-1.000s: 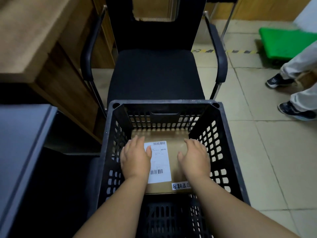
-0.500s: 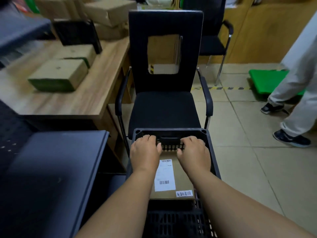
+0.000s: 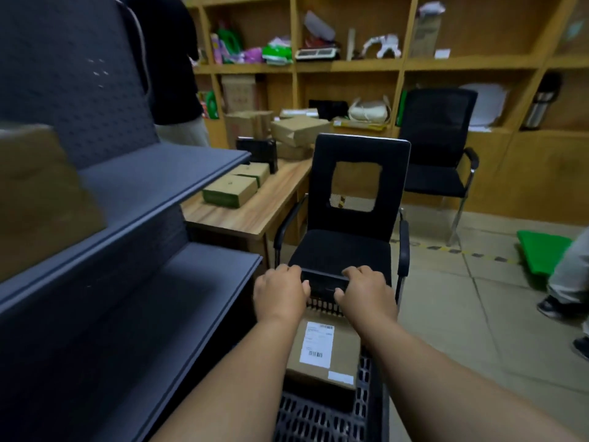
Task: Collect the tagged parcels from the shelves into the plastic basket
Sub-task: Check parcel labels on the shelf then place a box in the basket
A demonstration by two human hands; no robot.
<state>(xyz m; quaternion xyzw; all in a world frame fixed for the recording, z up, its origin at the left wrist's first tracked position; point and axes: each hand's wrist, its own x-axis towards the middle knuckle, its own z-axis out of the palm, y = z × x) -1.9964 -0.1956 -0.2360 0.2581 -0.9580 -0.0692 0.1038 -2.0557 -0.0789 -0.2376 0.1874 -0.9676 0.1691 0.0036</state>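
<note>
Low in the middle of the frame, the left hand (image 3: pixel 280 293) and the right hand (image 3: pixel 366 293) both grip the far rim of the black basket (image 3: pixel 322 282), fingers curled over its top edge and thumbs on the near side, one hand to each side of the rim's handle slot. Inside the basket, just below the hands and between the forearms, lies a brown parcel (image 3: pixel 344 349) flat on the slatted floor, its white label (image 3: pixel 317 344) with a barcode facing up and a smaller white sticker at its lower right corner. Just beyond the basket stands a black chair (image 3: pixel 353 199) with a square hole in its back, its seat touching or nearly touching the basket's far rim; I cannot tell which. The left side of the frame is filled by dark grey shelves (image 3: pixel 153 183); on the upper one, at the far left edge, sits a blurred brown box (image 3: pixel 41 199). Behind the shelves, left of centre, a wooden desk (image 3: pixel 255 208) carries several cardboard boxes. Along the top runs a wooden wall unit (image 3: pixel 350 65) stuffed with bags, packets and papers, and a second black chair (image 3: pixel 436 145) stands before it at upper right. At the right edge, on the tiled floor, are a green board (image 3: pixel 541 250) and another person's legs (image 3: pixel 570 282).
</note>
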